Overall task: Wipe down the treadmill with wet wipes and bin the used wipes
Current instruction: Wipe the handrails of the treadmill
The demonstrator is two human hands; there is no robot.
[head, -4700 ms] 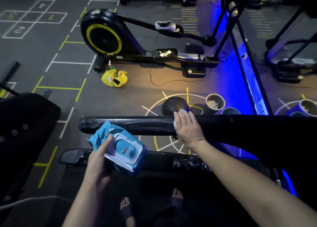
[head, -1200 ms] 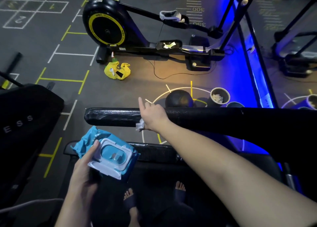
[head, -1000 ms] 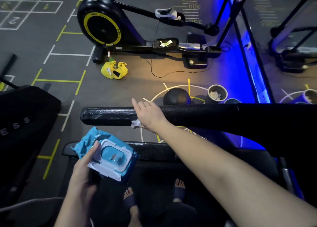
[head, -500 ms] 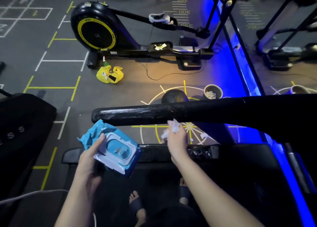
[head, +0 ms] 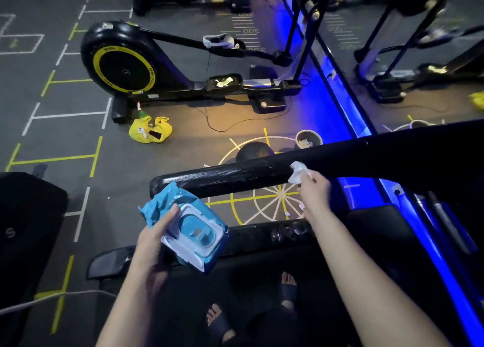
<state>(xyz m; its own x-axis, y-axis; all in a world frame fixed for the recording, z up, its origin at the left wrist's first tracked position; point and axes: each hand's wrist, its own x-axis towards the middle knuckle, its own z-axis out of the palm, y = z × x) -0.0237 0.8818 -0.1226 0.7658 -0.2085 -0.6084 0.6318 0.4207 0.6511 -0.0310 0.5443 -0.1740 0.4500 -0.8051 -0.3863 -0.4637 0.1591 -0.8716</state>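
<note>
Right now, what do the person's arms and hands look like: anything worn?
The left hand and right hand are bare: no gloves, rings, watch or bands show. Both forearms are uncovered to the frame's edge, with no sleeve in view.

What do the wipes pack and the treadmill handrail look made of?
Wipes pack: soft blue plastic film, crinkled at one end, with a rigid white plastic lid. Handrail: glossy black; its wrinkled sheen suggests plastic wrap, though the core is hidden.

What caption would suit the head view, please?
Right hand holds crumpled white wipe by black treadmill handrail; left hand grips blue wipes pack.
</note>
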